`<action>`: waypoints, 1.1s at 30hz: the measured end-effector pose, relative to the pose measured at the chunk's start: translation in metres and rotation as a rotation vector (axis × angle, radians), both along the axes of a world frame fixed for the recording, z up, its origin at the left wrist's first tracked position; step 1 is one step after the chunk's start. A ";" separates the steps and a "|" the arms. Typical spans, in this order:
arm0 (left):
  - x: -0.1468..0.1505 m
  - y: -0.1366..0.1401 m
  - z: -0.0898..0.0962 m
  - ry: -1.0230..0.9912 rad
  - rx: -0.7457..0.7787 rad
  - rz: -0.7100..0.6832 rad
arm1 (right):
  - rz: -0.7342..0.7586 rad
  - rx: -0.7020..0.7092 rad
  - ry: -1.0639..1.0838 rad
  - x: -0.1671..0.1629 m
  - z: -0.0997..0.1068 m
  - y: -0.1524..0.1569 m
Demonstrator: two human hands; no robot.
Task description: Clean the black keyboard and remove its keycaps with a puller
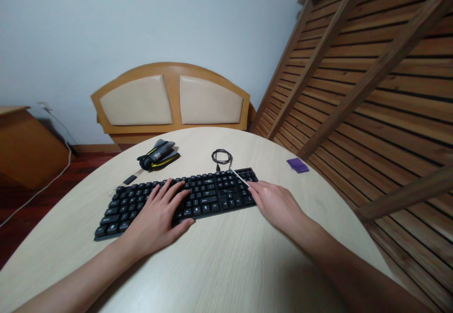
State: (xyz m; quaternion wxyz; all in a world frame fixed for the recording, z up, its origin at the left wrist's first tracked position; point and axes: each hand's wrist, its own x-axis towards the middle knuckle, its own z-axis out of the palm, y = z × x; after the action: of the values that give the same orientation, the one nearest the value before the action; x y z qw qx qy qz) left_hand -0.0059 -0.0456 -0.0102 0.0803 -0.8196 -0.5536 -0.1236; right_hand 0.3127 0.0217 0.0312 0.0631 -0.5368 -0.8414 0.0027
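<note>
A black keyboard (207, 199) lies at a slant on the round table. Across its middle and near edge rests my left hand (159, 218), fingers spread over the keys and thumb out on the tabletop. My right hand (278, 204) is at the keyboard's right end, fingers pinched on a thin white stick (240, 177). The stick points away to the left over the number keys, its far tip by the keyboard's back edge. What kind of stick it is cannot be made out. Just behind that edge sits a coiled black cable (222, 157).
A folded grey and black cloth item with yellow trim (160, 155) lies back left, beside a small dark block (130, 179). Purple pieces (297, 165) lie at right on the pale tabletop (226, 266). A slatted wooden panel (382, 96) leans close on the right; a padded headboard (208, 101) stands behind.
</note>
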 end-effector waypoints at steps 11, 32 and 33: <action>0.002 -0.001 0.001 -0.029 0.002 -0.008 | 0.017 -0.024 0.003 0.000 0.003 -0.001; 0.002 -0.001 0.003 -0.033 0.006 0.001 | -0.039 -0.114 -0.129 -0.007 0.016 -0.024; 0.003 -0.001 0.003 -0.033 0.006 0.000 | -0.038 -0.131 -0.145 -0.008 0.018 -0.026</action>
State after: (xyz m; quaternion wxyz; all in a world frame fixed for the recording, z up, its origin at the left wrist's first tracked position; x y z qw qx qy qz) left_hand -0.0032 -0.0467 -0.0071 0.0739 -0.8172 -0.5545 -0.1388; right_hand 0.3048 -0.0047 0.0492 -0.0331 -0.5544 -0.8314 0.0176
